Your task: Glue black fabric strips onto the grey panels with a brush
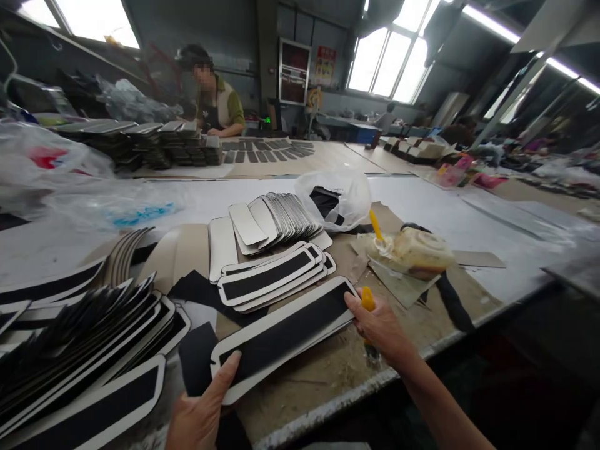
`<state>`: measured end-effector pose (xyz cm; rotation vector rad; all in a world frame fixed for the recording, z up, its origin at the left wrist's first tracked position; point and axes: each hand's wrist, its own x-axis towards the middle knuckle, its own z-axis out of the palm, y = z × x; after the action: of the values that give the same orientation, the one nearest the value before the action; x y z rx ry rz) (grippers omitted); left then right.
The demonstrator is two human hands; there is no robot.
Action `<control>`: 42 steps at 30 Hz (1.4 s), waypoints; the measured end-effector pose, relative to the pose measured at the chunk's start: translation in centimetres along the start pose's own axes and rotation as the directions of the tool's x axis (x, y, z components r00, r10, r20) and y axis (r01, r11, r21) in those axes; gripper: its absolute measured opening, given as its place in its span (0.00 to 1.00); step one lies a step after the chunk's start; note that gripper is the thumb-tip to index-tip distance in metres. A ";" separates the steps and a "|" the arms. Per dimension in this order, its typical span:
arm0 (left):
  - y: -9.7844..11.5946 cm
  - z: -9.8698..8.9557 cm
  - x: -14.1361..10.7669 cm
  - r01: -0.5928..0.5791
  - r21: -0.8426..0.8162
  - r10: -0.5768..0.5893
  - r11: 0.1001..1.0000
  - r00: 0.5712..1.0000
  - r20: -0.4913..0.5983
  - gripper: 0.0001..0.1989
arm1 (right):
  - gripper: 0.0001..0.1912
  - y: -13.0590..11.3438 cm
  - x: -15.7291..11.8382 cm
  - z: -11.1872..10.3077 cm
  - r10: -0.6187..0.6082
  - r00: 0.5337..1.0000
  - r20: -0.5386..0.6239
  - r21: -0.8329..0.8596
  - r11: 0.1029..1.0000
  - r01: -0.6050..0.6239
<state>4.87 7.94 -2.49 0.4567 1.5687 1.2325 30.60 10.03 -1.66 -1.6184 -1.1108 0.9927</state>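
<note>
A long pale panel with rounded corners and a black strip (285, 331) along its middle lies at a slant between my hands. My left hand (201, 400) grips its near left end, thumb on top of the black strip. At the far right end, my right hand (382, 325) pinches the panel's corner. A yellow-handled tool (368, 299) is also tucked in my right hand; its working end is mostly hidden. Just behind the panel sits a small stack of similar black-centred panels (269, 278). A row of plain pale pieces (285, 215) leans beyond that.
Fanned black-and-pale panels (94, 350) cover the left side. A plastic bag (337, 197) with black pieces stands behind. On the right are a glue-smeared container (417, 250) and a yellow stick (375, 225). The worktable's front edge (337, 400) runs below. Another person (218, 100) works across the table.
</note>
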 end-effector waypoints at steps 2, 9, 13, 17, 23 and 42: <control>0.1 0.2 -0.2 0.068 -0.006 -0.068 0.998 0.998 0.003 0.28 | 0.20 -0.1 0.0 -0.1 0.017 1.000 0.020 0.048 0.999 -0.018; 0.7 0.8 -0.9 0.198 -0.143 -0.188 0.970 0.979 0.079 0.22 | 0.23 -0.5 -0.4 -0.5 0.108 0.985 0.133 0.364 0.919 -0.151; 0.8 0.9 -1.0 0.247 -0.183 -0.236 0.952 0.968 0.079 0.16 | 0.22 -0.5 -0.3 -0.9 0.141 0.980 0.141 0.483 0.854 -0.192; 0.6 1.1 -1.0 0.292 -0.229 -0.301 0.929 0.954 -0.005 0.14 | 0.23 -0.5 -0.1 -0.9 0.188 0.966 0.179 0.572 0.779 -0.257; 0.4 1.2 -0.8 0.243 -0.132 -0.234 0.961 0.969 0.084 0.19 | 0.23 0.1 0.0 -1.0 0.202 0.958 0.206 0.532 0.798 -0.283; -0.9 0.1 0.1 -0.116 0.152 0.101 0.982 0.989 0.108 0.17 | 0.22 1.0 0.8 -1.1 0.265 0.964 0.010 0.202 0.944 -0.262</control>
<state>5.17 7.68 -3.34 0.7039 1.5786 1.1531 32.07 10.32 -2.41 -1.6315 -0.7645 1.2211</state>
